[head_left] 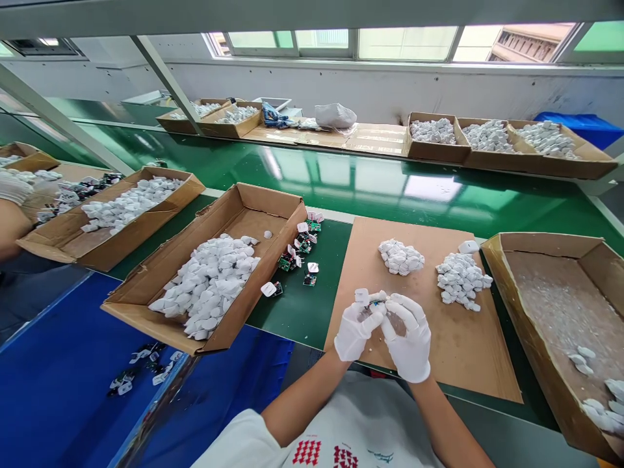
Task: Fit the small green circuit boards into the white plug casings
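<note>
Both my hands wear white gloves and meet above a brown cardboard sheet (453, 344). My left hand (355, 328) pinches a small white plastic shell (362, 296). My right hand (408, 335) is closed against it, fingers curled around a small part with a green circuit board (376, 302) showing between the hands. Two heaps of white plastic shells lie on the sheet beyond my hands, one in the middle (401, 256), one to the right (461, 279).
A cardboard box (273, 260) of white shells sits to my left, loose circuit boards (298, 250) beside it. A nearly empty box (526, 338) stands right. The green conveyor belt (365, 182) runs behind. More boxes line the far side. Another person's arm (12, 221) shows at far left.
</note>
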`<state>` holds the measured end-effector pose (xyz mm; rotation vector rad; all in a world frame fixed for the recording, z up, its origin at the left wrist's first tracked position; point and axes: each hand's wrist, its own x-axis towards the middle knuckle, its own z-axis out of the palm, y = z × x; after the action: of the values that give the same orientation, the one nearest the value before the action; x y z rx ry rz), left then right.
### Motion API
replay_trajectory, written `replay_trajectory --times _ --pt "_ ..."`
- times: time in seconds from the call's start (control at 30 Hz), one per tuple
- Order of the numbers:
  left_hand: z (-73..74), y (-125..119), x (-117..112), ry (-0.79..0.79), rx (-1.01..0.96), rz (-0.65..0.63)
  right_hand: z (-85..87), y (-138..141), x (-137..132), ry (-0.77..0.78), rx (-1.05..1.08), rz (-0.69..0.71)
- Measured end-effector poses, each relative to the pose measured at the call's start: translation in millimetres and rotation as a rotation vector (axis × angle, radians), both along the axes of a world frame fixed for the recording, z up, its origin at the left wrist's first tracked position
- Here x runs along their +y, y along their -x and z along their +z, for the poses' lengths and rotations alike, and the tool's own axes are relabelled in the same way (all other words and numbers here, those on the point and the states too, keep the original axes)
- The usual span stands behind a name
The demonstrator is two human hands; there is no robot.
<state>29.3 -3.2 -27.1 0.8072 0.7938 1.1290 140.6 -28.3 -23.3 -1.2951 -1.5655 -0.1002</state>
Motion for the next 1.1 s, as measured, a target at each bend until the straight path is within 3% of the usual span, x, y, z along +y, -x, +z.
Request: replay_trajectory --times 0.2,0.37,0.53,0.73,0.9,1.03,1.1 --pt "2.2 1 -2 0.039 0.082 0.076 2.0 0 -1 -0.024 -0.103 0.049" --pt "3.5 -1 0 0.026 0.121 0.122 10.4 -1 -3 0.225 0.092 0.226" --pt "6.9 1 -1 0.044 0.115 0.089 5.0 1 -4 0.038 -0.094 0.059" --pt "8.2 3 -1 0.049 0.150 0.065 9.1 -3 -3 0.229 0.068 0.215" --pt "9.4 4 1 0.035 0.097 0.002 11.6 -8 -1 0.103 -0.092 0.135" --pt "7.9 5 3 -0.007 0.122 -0.155 18.6 -19 5 0.235 -0.076 0.314" --pt "5.9 6 3 -0.042 0.149 -0.162 20.0 -22 8 0.285 -0.056 0.407"
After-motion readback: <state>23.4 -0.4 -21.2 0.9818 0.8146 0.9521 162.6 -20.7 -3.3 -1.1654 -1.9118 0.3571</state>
